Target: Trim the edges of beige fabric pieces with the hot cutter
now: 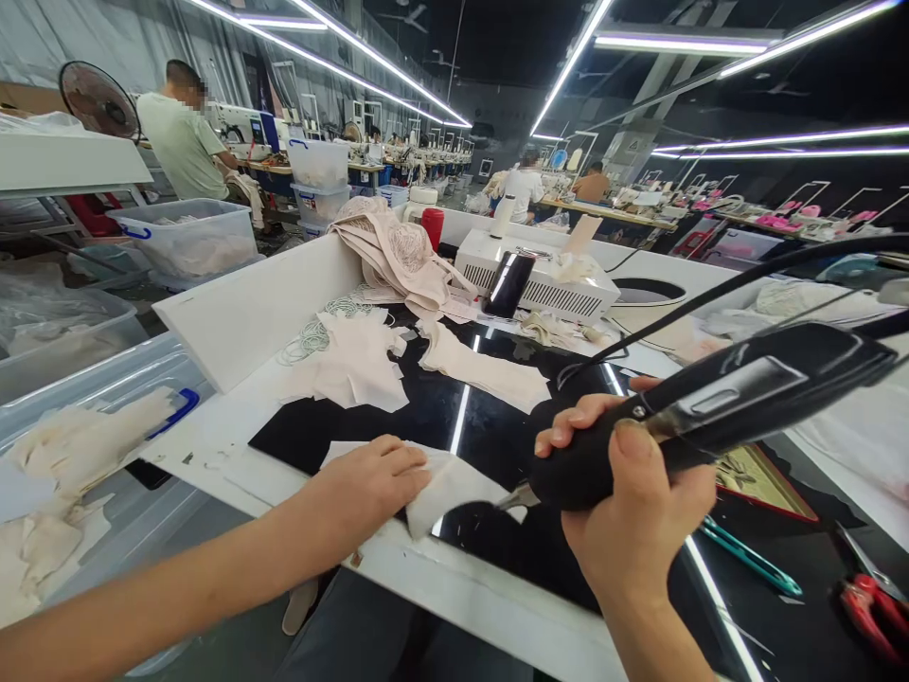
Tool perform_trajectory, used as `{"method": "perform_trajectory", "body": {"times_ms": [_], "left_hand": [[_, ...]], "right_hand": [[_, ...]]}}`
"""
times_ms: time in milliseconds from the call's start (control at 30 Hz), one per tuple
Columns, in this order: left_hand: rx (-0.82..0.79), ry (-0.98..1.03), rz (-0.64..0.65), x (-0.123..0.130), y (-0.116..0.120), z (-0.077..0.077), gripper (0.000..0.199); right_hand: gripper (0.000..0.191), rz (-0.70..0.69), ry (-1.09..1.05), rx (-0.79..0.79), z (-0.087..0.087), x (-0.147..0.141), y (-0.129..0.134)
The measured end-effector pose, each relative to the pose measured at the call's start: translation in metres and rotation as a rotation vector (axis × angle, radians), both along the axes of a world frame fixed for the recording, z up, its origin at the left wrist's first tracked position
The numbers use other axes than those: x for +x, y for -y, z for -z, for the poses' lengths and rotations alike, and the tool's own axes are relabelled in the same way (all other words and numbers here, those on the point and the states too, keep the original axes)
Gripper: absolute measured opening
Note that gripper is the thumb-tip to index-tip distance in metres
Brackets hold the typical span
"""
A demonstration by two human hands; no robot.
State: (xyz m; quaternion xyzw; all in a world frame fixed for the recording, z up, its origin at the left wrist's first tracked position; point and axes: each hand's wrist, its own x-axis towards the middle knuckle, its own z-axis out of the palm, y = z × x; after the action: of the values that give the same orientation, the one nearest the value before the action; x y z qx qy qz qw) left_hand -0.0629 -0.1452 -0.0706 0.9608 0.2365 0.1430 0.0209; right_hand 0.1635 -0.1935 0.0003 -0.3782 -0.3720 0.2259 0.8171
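My right hand (pixel 632 483) is wrapped round a black handheld power tool (pixel 745 398), thumb on its side near a metal slide. The tool's short metal tip (pixel 517 498) points left and meets the edge of a pale fabric piece (pixel 454 483). On that piece, near the table's front edge, my left hand (pixel 376 478) lies flat with fingers stretched out, pressing it down. Under the fabric is a glossy black sheet (pixel 497 436). Just beyond lie two more cut pale pieces, one at left (pixel 359 365) and a long one (pixel 487 365).
A heap of beige lace bras (pixel 398 246) lies at the back left, beside a white vented box (pixel 536 275). To the right are a teal cutter (pixel 753 557), red-handled scissors (pixel 873 597) and a yellow tray (pixel 767 483). A plastic bin (pixel 199 242) and a co-worker (pixel 181 142) are farther off.
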Motion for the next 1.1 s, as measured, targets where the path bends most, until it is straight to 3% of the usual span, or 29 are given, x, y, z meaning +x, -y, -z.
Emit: {"method": "perform_trajectory", "body": {"times_ms": [133, 267, 433, 667, 767, 967, 1100], "left_hand": [[0.148, -0.074, -0.116, 0.034, 0.019, 0.003, 0.002], [0.151, -0.132, -0.145, 0.052, 0.033, 0.003, 0.014], [0.085, -0.175, -0.174, 0.051, 0.038, -0.009, 0.013], [0.227, -0.143, -0.158, 0.048, 0.038, -0.015, 0.02], [0.293, -0.079, -0.078, 0.051, 0.036, -0.015, 0.024], [0.167, 0.037, 0.279, 0.06, 0.032, -0.016, 0.018], [0.19, 0.023, 0.381, 0.067, 0.028, -0.011, 0.02]], "right_hand": [[0.038, -0.013, 0.021, 0.005, 0.001, 0.007, 0.016], [0.037, 0.0, 0.037, 0.017, 0.004, 0.01, 0.024], [0.038, 0.006, 0.023, 0.031, 0.009, 0.013, 0.025], [0.039, 0.013, 0.037, 0.019, 0.017, 0.014, 0.022], [0.039, 0.001, 0.055, 0.024, 0.019, 0.013, 0.023], [0.041, -0.009, 0.047, 0.02, 0.023, 0.013, 0.024], [0.04, 0.001, 0.044, 0.022, 0.025, 0.014, 0.024]]}}
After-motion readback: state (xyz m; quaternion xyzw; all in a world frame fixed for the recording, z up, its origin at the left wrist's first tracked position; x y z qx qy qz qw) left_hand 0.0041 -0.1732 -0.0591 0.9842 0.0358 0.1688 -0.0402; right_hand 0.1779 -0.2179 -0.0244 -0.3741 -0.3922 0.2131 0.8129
